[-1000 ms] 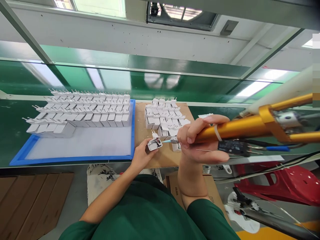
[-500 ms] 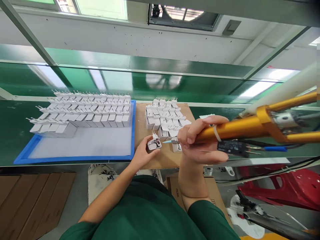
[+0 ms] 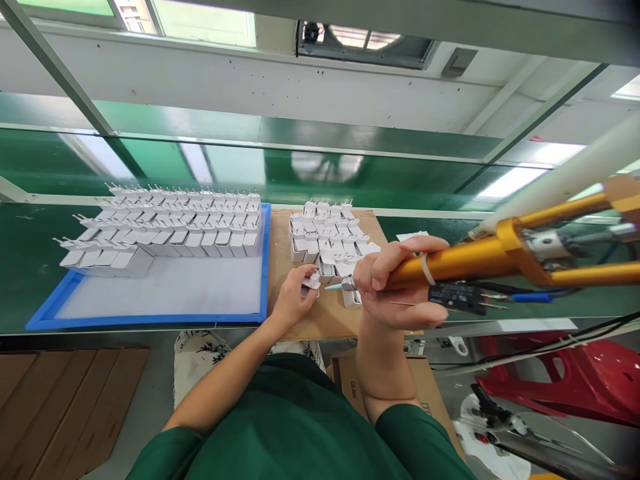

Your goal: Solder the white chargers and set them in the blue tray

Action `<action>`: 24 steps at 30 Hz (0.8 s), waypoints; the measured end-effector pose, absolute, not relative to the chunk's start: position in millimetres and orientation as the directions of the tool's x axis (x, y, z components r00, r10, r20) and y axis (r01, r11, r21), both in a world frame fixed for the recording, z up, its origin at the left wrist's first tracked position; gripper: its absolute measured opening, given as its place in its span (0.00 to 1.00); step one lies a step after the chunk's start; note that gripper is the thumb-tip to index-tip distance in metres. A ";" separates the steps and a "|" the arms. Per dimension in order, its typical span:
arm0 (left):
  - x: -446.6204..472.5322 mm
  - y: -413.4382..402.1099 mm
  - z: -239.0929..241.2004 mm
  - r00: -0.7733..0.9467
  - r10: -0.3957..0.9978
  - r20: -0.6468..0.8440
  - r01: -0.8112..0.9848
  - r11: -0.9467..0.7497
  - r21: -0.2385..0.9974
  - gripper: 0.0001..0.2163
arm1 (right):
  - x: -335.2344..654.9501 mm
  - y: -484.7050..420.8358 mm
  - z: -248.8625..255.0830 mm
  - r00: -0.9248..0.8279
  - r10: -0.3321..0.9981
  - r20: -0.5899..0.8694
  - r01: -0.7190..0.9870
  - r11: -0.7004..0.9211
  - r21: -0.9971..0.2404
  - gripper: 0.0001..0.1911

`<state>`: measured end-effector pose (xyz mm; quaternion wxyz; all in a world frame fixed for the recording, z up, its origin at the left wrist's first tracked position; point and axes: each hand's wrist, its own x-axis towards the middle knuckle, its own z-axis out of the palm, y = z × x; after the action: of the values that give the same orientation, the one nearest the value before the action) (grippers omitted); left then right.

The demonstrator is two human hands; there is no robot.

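My left hand (image 3: 293, 297) is closed around a white plug adapter (image 3: 312, 283) above the cardboard. Its lid with the pins now lies over the housing, and my fingers press at its top. In my right hand (image 3: 395, 283) is a gold dispensing pen (image 3: 457, 262) with a pale blue tapered tip. That tip points left, just right of the adapter; whether it touches cannot be made out. Behind both hands, several white adapters (image 3: 325, 230) stand in rows with their pinned lids tilted up. Another adapter (image 3: 351, 298) sits partly hidden beneath my right hand.
A blue-rimmed tray (image 3: 265, 267) on the left holds rows of white adapters (image 3: 190, 220). Under the loose adapters lies a cardboard sheet (image 3: 330, 320) on the green bench (image 3: 20, 267). Cables and a black switch (image 3: 457, 297) hang from the pen. A red stool (image 3: 565, 373) stands at lower right.
My left fingers have moved up onto the adapter. Its open housing, with wires showing before, is now covered by the pinned lid. The pen's rear has shifted slightly left.
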<state>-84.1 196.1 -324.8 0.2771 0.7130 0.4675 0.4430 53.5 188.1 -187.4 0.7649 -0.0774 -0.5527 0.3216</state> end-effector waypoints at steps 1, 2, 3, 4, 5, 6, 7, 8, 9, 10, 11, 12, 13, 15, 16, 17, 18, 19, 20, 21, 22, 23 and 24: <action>-84.7 195.8 -326.2 0.174 0.897 0.407 0.443 -0.440 0.781 0.18 | 53.6 187.9 -187.6 0.182 0.579 0.795 -0.411 0.779 -0.474 0.25; -85.3 195.3 -327.1 0.183 0.883 0.432 0.470 -0.465 0.750 0.18 | 53.8 187.8 -187.6 0.179 0.581 0.794 -0.415 0.776 -0.475 0.25; -86.3 194.4 -327.5 0.200 0.871 0.448 0.499 -0.485 0.718 0.17 | 53.9 187.9 -187.7 0.178 0.584 0.792 -0.417 0.774 -0.477 0.25; -87.6 192.8 -327.4 0.223 0.862 0.456 0.529 -0.500 0.686 0.17 | 54.1 188.0 -187.7 0.177 0.586 0.791 -0.419 0.772 -0.478 0.25; -89.5 190.6 -326.8 0.252 0.853 0.457 0.556 -0.514 0.653 0.18 | 54.3 188.1 -187.9 0.175 0.587 0.790 -0.420 0.771 -0.480 0.25; -91.9 187.8 -325.8 0.285 0.845 0.451 0.579 -0.527 0.622 0.19 | 54.6 188.2 -188.1 0.172 0.587 0.791 -0.420 0.770 -0.480 0.25; -94.6 184.5 -324.8 0.321 0.838 0.441 0.597 -0.540 0.594 0.22 | 55.0 188.2 -188.3 0.170 0.587 0.792 -0.419 0.770 -0.481 0.25; -97.7 181.2 -323.8 0.352 0.832 0.428 0.609 -0.551 0.570 0.24 | 55.3 188.1 -188.5 0.171 0.588 0.791 -0.416 0.771 -0.483 0.25; -100.6 178.0 -323.0 0.378 0.829 0.413 0.621 -0.558 0.551 0.26 | 55.6 187.9 -188.7 0.174 0.589 0.789 -0.413 0.771 -0.485 0.25; -103.4 175.4 -322.7 0.391 0.829 0.399 0.634 -0.557 0.536 0.26 | 55.8 187.7 -188.9 0.178 0.592 0.786 -0.409 0.771 -0.488 0.25; -105.7 173.4 -322.8 0.391 0.833 0.391 0.649 -0.551 0.524 0.25 | 55.9 187.5 -188.9 0.183 0.594 0.783 -0.407 0.771 -0.490 0.25; -107.4 172.2 -323.3 0.384 0.837 0.389 0.664 -0.543 0.515 0.24 | 55.9 187.3 -188.9 0.187 0.596 0.781 -0.407 0.770 -0.491 0.25; -108.7 171.6 -324.1 0.374 0.840 0.393 0.674 -0.538 0.507 0.23 | 55.8 187.3 -188.8 0.189 0.596 0.780 -0.409 0.770 -0.489 0.25; -109.9 171.9 -325.7 0.365 0.832 0.418 0.674 -0.546 0.498 0.21 | 55.4 187.6 -188.5 0.184 0.587 0.789 -0.419 0.773 -0.477 0.25; -110.2 172.3 -326.2 0.364 0.824 0.435 0.664 -0.557 0.499 0.21 | 55.2 187.8 -188.3 0.180 0.581 0.793 -0.424 0.774 -0.471 0.25; -110.4 172.6 -326.5 0.363 0.816 0.450 0.651 -0.568 0.505 0.20 | 55.1 188.1 -188.1 0.177 0.577 0.798 -0.430 0.774 -0.465 0.24; -110.6 172.7 -326.5 0.359 0.810 0.463 0.636 -0.575 0.515 0.20 | 54.9 188.3 -187.9 0.174 0.575 0.799 -0.433 0.774 -0.462 0.24; -110.8 172.5 -326.3 0.352 0.808 0.472 0.622 -0.579 0.528 0.20 | 54.9 188.5 -187.8 0.171 0.577 0.799 -0.433 0.772 -0.465 0.24; -111.0 172.1 -326.0 0.343 0.809 0.477 0.609 -0.579 0.543 0.19 | 54.9 188.5 -187.7 0.172 0.581 0.795 -0.430 0.771 -0.470 0.24; -110.9 171.5 -325.6 0.335 0.813 0.477 0.597 -0.575 0.560 0.19 | 55.0 188.5 -187.7 0.173 0.585 0.792 -0.426 0.770 -0.476 0.24; -110.5 170.7 -325.2 0.330 0.818 0.472 0.584 -0.569 0.578 0.18 | 55.1 188.4 -187.7 0.175 0.587 0.790 -0.420 0.770 -0.479 0.24; -109.9 169.9 -325.0 0.325 0.824 0.465 0.569 -0.563 0.599 0.18 | 55.2 188.4 -187.9 0.176 0.588 0.789 -0.417 0.771 -0.481 0.24; -108.8 169.1 -324.8 0.321 0.831 0.454 0.550 -0.554 0.625 0.17 | 55.4 188.3 -188.1 0.179 0.588 0.789 -0.414 0.772 -0.481 0.24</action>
<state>-108.8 169.1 -324.8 0.1818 0.7922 0.4358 0.3865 55.4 188.3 -188.1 0.7638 -0.0788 -0.5503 0.3279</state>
